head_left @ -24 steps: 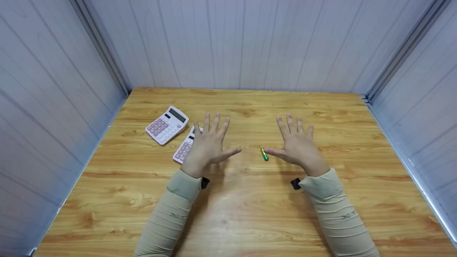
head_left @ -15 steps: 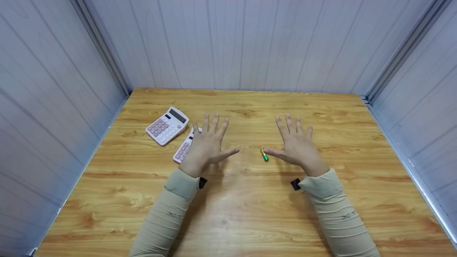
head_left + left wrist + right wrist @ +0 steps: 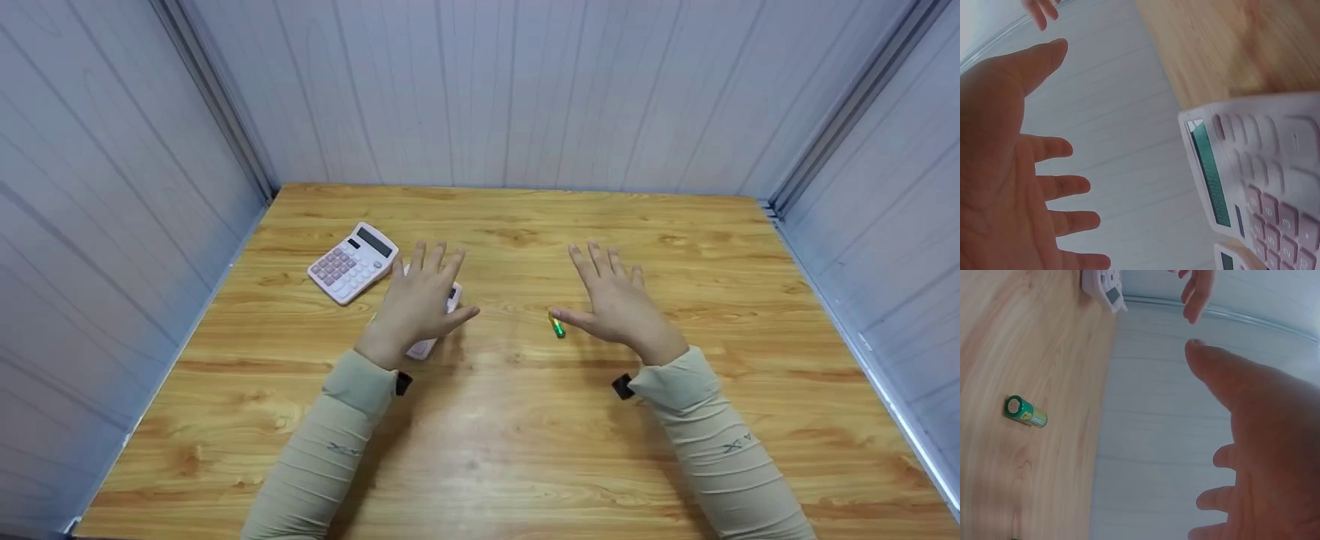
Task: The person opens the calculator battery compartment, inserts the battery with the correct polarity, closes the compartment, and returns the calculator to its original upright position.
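Note:
My left hand hovers with fingers spread over a pink and white calculator, covering much of it in the head view. In the left wrist view that calculator lies beside the hand, apart from it, its display and keys showing. A green and yellow battery lies on the table near my right thumb. My right hand is spread too and holds nothing. From the right wrist, the battery sits on the wood with a gap between it and the hand.
A second pink and white calculator lies just left of my left hand, angled on the wooden table. Pale panel walls enclose the table at the back and both sides.
My left hand has shifted left, baring the right part of the calculator beneath it and covering its left part. The right hand has drifted slightly left. Both stay spread.

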A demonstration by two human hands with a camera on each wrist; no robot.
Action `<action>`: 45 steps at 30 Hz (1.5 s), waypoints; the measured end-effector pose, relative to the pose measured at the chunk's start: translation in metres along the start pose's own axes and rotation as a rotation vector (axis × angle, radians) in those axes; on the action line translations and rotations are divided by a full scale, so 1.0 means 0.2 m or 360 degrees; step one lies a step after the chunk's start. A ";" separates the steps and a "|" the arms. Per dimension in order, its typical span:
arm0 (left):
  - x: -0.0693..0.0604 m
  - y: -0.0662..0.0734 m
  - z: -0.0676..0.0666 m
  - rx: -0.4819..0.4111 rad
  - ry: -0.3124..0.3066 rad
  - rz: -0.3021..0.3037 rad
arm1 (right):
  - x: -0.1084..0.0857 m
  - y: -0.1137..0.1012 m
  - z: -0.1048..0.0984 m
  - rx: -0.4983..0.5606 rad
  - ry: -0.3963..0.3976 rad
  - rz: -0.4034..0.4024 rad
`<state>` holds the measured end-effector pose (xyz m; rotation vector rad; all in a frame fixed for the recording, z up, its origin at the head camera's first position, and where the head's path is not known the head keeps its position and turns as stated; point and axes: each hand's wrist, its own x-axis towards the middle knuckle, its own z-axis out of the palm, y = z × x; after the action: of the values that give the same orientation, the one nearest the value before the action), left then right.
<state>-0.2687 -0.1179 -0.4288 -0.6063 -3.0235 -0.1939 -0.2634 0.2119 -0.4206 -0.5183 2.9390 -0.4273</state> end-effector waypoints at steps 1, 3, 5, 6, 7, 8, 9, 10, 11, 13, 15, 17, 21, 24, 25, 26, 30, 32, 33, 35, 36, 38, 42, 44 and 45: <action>0.00 -0.01 0.00 -0.0014 0.0000 0.0004 | 0.00 0.00 0.00 0.0000 -0.0001 -0.0003; -0.01 -0.03 0.00 -0.0051 0.0006 0.0014 | 0.01 0.00 0.00 -0.0008 0.0002 -0.0013; -0.02 -0.05 0.00 -0.0067 0.0020 0.0029 | 0.01 0.00 0.00 -0.0015 0.0008 -0.0025; -0.03 -0.06 0.00 -0.0081 0.0028 0.0034 | 0.01 0.00 0.01 -0.0020 0.0017 -0.0033; -0.03 -0.08 0.00 -0.0096 0.0034 0.0036 | 0.01 -0.01 0.01 -0.0025 0.0025 -0.0043; -0.04 -0.09 0.00 -0.0109 0.0033 0.0035 | 0.01 -0.01 0.01 -0.0024 0.0034 -0.0049; -0.05 -0.10 0.00 -0.0122 0.0032 0.0030 | 0.02 -0.01 0.01 -0.0023 0.0041 -0.0057; -0.05 -0.11 0.00 -0.0133 0.0027 0.0025 | 0.02 -0.01 0.01 -0.0027 0.0049 -0.0062; -0.05 -0.12 0.00 -0.0147 0.0019 0.0017 | 0.02 -0.01 0.01 -0.0033 0.0058 -0.0068; -0.06 -0.14 0.00 -0.0178 0.0003 0.0004 | 0.02 -0.02 0.01 -0.0040 0.0070 -0.0076; -0.07 -0.15 0.00 -0.0196 -0.0010 -0.0006 | 0.02 -0.02 0.02 -0.0046 0.0084 -0.0090; -0.07 -0.16 0.00 -0.0215 -0.0021 -0.0009 | 0.02 -0.02 0.02 -0.0042 0.0106 -0.0109; -0.08 -0.18 0.01 -0.0262 -0.0028 -0.0016 | 0.03 -0.04 0.03 -0.0009 0.0138 -0.0148; -0.08 -0.20 0.01 -0.0273 -0.0023 -0.0009 | 0.03 -0.05 0.03 0.0011 0.0142 -0.0166; -0.08 -0.20 0.01 -0.0275 -0.0019 -0.0004 | 0.04 -0.05 0.03 0.0015 0.0138 -0.0167; -0.09 -0.21 0.01 -0.0272 -0.0015 0.0003 | 0.04 -0.06 0.03 0.0017 0.0132 -0.0167; -0.10 -0.23 0.02 -0.0289 -0.0022 0.0018 | 0.04 -0.07 0.03 0.0023 0.0115 -0.0164; -0.10 -0.24 0.02 -0.0311 -0.0038 0.0013 | 0.05 -0.07 0.03 0.0034 0.0110 -0.0167; -0.11 -0.25 0.02 -0.0323 -0.0048 0.0008 | 0.05 -0.08 0.03 0.0036 0.0110 -0.0173; -0.11 -0.25 0.02 -0.0344 -0.0060 -0.0001 | 0.05 -0.08 0.03 0.0044 0.0112 -0.0184; -0.11 -0.26 0.02 -0.0355 -0.0066 -0.0006 | 0.06 -0.09 0.03 0.0051 0.0112 -0.0187; -0.12 -0.27 0.02 -0.0367 -0.0079 -0.0018 | 0.06 -0.10 0.04 0.0061 0.0112 -0.0192; -0.13 -0.29 0.02 -0.0403 -0.0113 -0.0054 | 0.08 -0.11 0.05 0.0063 0.0100 -0.0186; -0.14 -0.30 0.01 -0.0431 -0.0133 -0.0073 | 0.08 -0.12 0.05 0.0051 0.0088 -0.0187; -0.14 -0.30 0.02 -0.0445 -0.0142 -0.0079 | 0.09 -0.13 0.06 0.0049 0.0082 -0.0188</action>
<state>-0.2666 -0.1834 -0.4407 -0.5705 -3.1241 -0.6161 -0.2699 0.1802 -0.4253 -0.6900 2.9557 -0.5057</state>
